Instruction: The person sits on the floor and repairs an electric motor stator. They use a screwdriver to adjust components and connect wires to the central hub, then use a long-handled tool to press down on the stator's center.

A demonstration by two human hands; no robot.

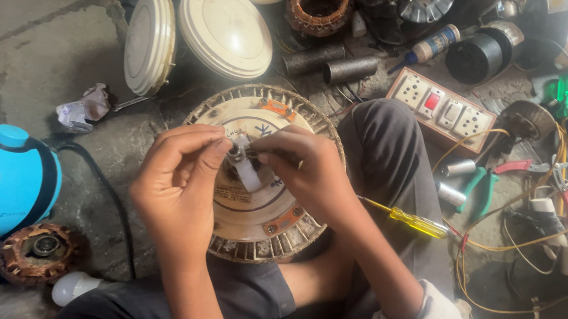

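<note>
Both hands meet over the fan motor (256,177) resting on the person's lap above the floor. The left hand (179,179) pinches the small bearing (236,153) on the central shaft; the right hand (303,171) pinches just beside it, its grip narrow. The white shaft sleeve (248,172) slants down toward the person.

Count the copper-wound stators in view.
2. One copper-wound stator sits at the top centre, beyond the motor housing under the hands. The other lies at the bottom left, below the blue appliance. More may be hidden in the clutter.

One head-worn camera looks steeply down from close above at the lap and the concrete floor (44,56), taking in the fan motor (254,204) at centre
</note>
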